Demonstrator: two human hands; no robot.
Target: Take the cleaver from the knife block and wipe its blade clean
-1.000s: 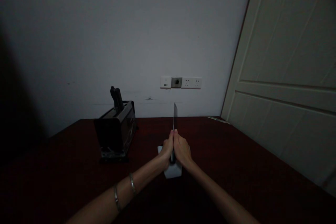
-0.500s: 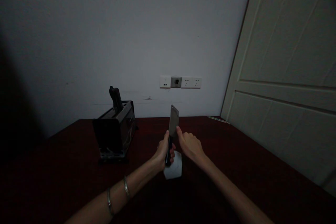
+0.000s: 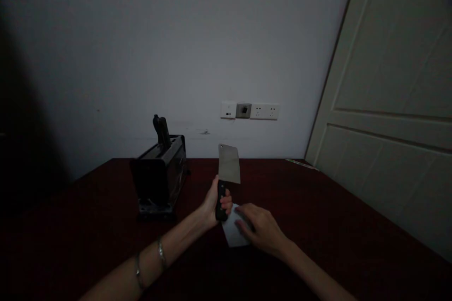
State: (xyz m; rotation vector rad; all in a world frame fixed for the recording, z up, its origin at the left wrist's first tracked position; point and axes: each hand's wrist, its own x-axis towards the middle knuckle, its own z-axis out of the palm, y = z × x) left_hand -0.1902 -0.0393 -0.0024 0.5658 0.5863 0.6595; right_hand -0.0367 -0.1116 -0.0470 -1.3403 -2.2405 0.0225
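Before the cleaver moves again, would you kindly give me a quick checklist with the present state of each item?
1. Left hand has a closed grip on the cleaver handle: ok.
2. Blade upright, above the table: ok.
3. Right hand off the blade, resting on the white cloth: ok.
4. Which way the cutting edge faces: cannot tell.
5. Knife block stands apart from both hands: ok.

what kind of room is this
Likely a dim room at home, used as a kitchen workspace: a dark red table against a wall with sockets, a knife block, and a panelled door.
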